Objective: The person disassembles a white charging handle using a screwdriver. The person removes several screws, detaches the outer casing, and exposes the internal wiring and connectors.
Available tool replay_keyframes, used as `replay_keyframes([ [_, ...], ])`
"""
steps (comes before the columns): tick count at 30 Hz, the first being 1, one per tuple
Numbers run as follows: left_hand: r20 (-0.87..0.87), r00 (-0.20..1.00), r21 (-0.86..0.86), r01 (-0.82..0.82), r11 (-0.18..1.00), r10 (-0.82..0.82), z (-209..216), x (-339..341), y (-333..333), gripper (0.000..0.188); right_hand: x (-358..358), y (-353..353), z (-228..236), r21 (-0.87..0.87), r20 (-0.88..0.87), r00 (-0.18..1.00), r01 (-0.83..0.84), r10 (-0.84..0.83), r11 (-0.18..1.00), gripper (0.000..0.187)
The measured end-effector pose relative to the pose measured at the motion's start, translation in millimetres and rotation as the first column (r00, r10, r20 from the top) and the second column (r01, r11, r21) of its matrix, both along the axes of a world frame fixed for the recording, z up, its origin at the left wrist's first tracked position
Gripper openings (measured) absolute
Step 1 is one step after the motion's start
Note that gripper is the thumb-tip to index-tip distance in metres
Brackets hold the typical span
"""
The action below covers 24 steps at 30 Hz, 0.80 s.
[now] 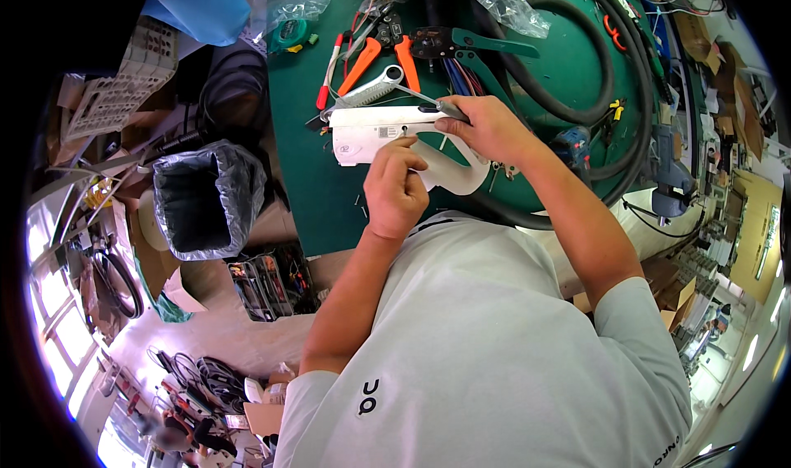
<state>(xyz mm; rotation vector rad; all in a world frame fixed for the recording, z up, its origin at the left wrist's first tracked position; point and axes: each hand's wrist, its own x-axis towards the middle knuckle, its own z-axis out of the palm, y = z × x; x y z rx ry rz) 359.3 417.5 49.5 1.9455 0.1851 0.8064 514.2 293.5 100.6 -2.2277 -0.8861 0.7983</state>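
A white pistol-shaped plastic housing (358, 138) with a looped handle lies at the near edge of the green work table. My left hand (397, 184) is closed, its thumb and index fingertips pinched against the housing beside a small dark hole; anything between them is too small to make out. My right hand (494, 130) is wrapped round a grey-handled screwdriver (454, 112) above the housing's handle. Its thin shaft points left, away from the hole. Just beyond the housing lies a silver tool with a ring-shaped end (371, 89).
Orange-handled pliers (360, 66), green-handled crimpers (474, 44) and a red-handled tool (323, 93) lie beyond the housing. A thick black cable (608, 64) coils at right. Left of the green table (309, 212) stands a lined bin (206, 241).
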Motion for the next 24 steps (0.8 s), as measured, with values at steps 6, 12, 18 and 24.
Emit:
replay_keyframes([
  [6, -0.074, 0.997, -0.044, -0.013, 0.999, 0.009, 3.2, 3.3, -0.6, 0.023, 13.9, 8.0, 4.1, -0.063, 0.036, 0.997, -0.063, 0.065, 0.996, 0.027],
  [12, -0.063, 0.997, -0.034, 0.037, 0.999, -0.039, 1.3, -1.3, -1.3, 0.024, -1.6, -2.7, -10.5, 0.067, -0.006, 0.997, 0.079, -0.079, 0.995, 0.028],
  [18, -0.073, 0.991, -0.255, 0.092, 0.963, -0.114, 12.9, -0.6, -2.3, 0.025, -5.6, -1.0, -4.3, -0.036, 0.024, 0.996, 0.086, -0.085, 0.996, 0.028],
  [24, 0.123, 0.992, -0.387, 0.043, 0.921, 0.006, 34.6, -26.1, 20.6, 0.021, -7.0, -3.6, -10.5, -0.041, -0.012, 0.995, 0.094, -0.095, 0.995, 0.034],
])
